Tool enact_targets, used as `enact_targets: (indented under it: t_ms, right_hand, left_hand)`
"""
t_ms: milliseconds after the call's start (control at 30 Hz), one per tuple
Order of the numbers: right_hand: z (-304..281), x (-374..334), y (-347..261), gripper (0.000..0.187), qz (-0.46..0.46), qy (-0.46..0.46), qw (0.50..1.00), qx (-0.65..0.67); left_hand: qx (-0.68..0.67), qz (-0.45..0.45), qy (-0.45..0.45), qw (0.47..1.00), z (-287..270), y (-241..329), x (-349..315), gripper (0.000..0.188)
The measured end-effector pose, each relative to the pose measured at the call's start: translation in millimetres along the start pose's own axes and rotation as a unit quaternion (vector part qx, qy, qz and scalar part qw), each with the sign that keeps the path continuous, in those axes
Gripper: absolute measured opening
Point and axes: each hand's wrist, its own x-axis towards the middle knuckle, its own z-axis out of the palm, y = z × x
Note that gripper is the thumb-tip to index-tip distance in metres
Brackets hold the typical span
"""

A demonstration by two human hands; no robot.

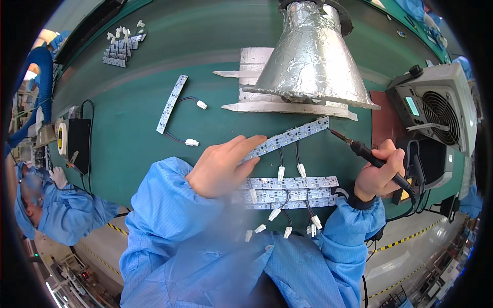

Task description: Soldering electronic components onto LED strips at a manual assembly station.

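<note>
My left hand (224,163) is closed on the near-left end of a narrow LED circuit board (290,138), which slants up to the right over the green mat. Two dark leads with white connectors (301,170) hang from its lower edge. In my right hand (381,173) is a soldering iron (371,154), gripped like a pen. Its tip sits close to the board's right end; whether they touch I cannot tell. Below the held board several similar LED strips (318,183) lie in rows, with white connectors trailing toward me. The left ends of those strips are hidden by my arm and a blur.
A foil-covered fume hood (313,56) stands over pale bars (287,108) beyond my hands. One wired strip (172,104) lies left; several more (120,51) are grouped far left. A black box (77,143) sits at left, a fan unit (436,108) at right. A co-worker (67,200) is at left.
</note>
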Motion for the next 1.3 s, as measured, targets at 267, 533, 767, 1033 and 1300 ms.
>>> enact_targets:
  t_ms: [267, 533, 767, 1033, 1300]
  right_hand:
    - [1, -1, 0, 0.050, -0.002, 0.003, 1.000, -0.007]
    - [1, -2, 2, 0.050, 0.004, 0.007, 1.000, 0.001]
    - [2, -2, 4, 0.050, -0.008, 0.006, 1.000, -0.003]
    - [1, -2, 3, 0.050, -0.004, 0.001, 1.000, -0.016]
    - [-7, 14, 7, 0.048, 0.010, 0.123, 0.991, 0.042]
  left_hand:
    - [-0.005, 0.005, 0.009, 1.000, 2, -2, -1, 0.041]
    - [-0.003, 0.005, 0.005, 1.000, 1, -1, -1, 0.041]
    - [-0.002, 0.006, 0.006, 1.000, 2, -1, 0, 0.041]
    - [-0.001, -0.003, 0.005, 1.000, 3, 0, 1, 0.040]
    - [-0.002, -0.004, 0.004, 1.000, 2, -1, 0, 0.040]
